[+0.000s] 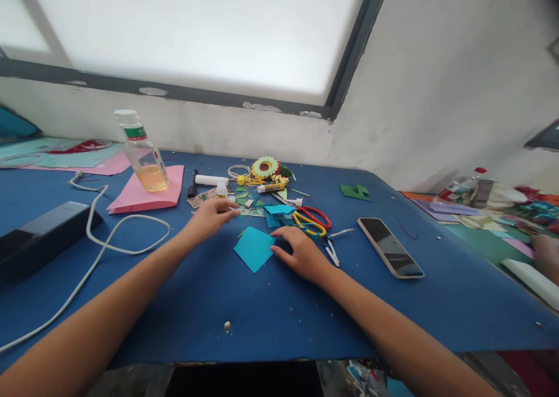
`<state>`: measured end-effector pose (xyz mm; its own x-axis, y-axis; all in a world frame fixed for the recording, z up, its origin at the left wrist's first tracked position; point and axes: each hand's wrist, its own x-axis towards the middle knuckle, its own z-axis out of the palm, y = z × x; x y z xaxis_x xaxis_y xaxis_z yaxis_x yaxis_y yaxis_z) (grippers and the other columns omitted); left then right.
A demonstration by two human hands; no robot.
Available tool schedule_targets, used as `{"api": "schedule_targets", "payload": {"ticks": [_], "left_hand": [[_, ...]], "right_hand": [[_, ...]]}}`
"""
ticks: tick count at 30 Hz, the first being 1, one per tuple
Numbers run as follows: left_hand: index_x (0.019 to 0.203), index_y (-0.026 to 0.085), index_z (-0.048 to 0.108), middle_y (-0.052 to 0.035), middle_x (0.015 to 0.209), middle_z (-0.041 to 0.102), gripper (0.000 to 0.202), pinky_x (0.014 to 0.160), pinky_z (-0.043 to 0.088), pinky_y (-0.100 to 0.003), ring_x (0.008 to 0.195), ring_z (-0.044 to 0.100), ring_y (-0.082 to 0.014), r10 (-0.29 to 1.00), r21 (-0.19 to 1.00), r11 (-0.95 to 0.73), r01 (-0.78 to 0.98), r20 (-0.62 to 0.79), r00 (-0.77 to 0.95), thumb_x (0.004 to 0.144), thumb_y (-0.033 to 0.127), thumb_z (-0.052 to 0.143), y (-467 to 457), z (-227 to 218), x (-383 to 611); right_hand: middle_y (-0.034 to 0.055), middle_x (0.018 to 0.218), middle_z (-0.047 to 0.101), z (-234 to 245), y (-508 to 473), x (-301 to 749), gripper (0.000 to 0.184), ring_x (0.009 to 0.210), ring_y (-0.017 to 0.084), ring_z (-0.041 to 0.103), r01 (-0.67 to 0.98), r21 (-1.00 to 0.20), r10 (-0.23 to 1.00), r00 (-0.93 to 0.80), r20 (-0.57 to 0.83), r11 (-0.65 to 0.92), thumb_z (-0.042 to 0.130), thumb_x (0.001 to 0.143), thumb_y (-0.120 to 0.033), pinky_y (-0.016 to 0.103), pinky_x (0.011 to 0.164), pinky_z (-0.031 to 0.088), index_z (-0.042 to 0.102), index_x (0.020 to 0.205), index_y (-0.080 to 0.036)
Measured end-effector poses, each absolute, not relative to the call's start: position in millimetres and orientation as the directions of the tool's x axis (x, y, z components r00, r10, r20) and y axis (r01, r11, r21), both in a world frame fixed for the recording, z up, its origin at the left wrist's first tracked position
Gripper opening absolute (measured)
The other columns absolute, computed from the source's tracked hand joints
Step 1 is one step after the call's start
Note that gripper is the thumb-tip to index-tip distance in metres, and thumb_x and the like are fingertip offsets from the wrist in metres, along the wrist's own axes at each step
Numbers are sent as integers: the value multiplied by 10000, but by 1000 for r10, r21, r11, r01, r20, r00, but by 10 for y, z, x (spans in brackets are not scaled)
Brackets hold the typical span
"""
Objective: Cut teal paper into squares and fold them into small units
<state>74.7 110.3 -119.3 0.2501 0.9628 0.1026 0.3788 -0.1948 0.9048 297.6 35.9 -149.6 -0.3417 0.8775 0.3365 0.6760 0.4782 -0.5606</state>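
A square of bright blue paper (pixel 254 249) lies turned on its corner on the blue table, between my two hands. My right hand (pixel 303 252) rests at its right corner, thumb and forefinger apart, the fingertips at the paper's edge. My left hand (pixel 210 219) hovers up and left of the paper, with its fingers stretched toward the small craft items and nothing visible in them. Just beyond the square are blue paper scraps (pixel 279 209). Scissors with red and yellow handles (pixel 311 222) lie beside my right hand, and a yellow glue tube (pixel 271 187) is farther back.
A bottle of yellowish liquid (pixel 152 176) stands on pink paper (pixel 126 202) at left. Near it are a white cable (pixel 98 251) and a dark box (pixel 43 240). A phone (pixel 391 248) lies at right. Another person's hand (pixel 547 257) shows at the far right.
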Motion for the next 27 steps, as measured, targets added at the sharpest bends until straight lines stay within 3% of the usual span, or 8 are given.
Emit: {"api": "schedule_targets", "payload": {"ticks": [7, 11, 14, 17, 21, 27], "left_hand": [[891, 135, 646, -53, 831, 672, 342, 679, 461, -300, 761, 598, -184, 939, 899, -212, 383, 78, 336, 615, 338, 651, 1029, -1301, 860], [959, 134, 635, -37, 791, 656, 351, 654, 475, -305, 685, 599, -163, 941, 893, -205, 400, 68, 331, 649, 298, 623, 1068, -1246, 789], [977, 133, 617, -61, 881, 648, 344, 630, 500, -294, 667, 621, -147, 944, 896, -189, 402, 53, 325, 656, 257, 614, 1094, -1212, 752], [982, 143, 610, -75, 919, 638, 308, 598, 508, -277, 672, 642, -148, 951, 879, -193, 436, 57, 305, 688, 227, 574, 1133, -1215, 710], [929, 165, 641, -30, 702, 638, 245, 605, 487, -281, 666, 625, -169, 957, 800, -234, 552, 90, 275, 703, 177, 548, 1214, -1250, 623], [925, 173, 641, -31, 790, 655, 171, 704, 483, -311, 746, 615, -173, 949, 641, -291, 710, 102, 297, 782, 168, 548, 1270, -1206, 534]], "right_hand": [[133, 1088, 616, -1523, 390, 2972, 273, 1045, 248, 547, 707, -486, 855, -378, 355, 514, 567, 801, -240, 424, 930, 425, 585, 1058, -150], [129, 1148, 593, -1429, 477, 3227, 405, 1111, 246, 521, 743, -473, 870, -314, 379, 474, 458, 736, -64, 452, 976, 385, 563, 1116, -161], [104, 1150, 599, -1304, 501, 3432, 509, 1119, 245, 519, 739, -448, 860, -374, 348, 503, 469, 648, -16, 449, 984, 381, 581, 1115, -185], [119, 1172, 572, -1211, 471, 3540, 410, 1134, 264, 502, 764, -383, 854, -444, 273, 520, 554, 702, -92, 456, 980, 383, 612, 1096, -192], [135, 1081, 571, -1240, 415, 3524, 300, 972, 256, 585, 841, -330, 902, -381, 204, 430, 638, 762, -288, 429, 865, 475, 654, 1044, -185], [112, 986, 620, -1378, 421, 3411, 191, 886, 219, 626, 845, -293, 893, -403, 199, 447, 622, 745, -108, 368, 807, 508, 696, 910, -169]]}}
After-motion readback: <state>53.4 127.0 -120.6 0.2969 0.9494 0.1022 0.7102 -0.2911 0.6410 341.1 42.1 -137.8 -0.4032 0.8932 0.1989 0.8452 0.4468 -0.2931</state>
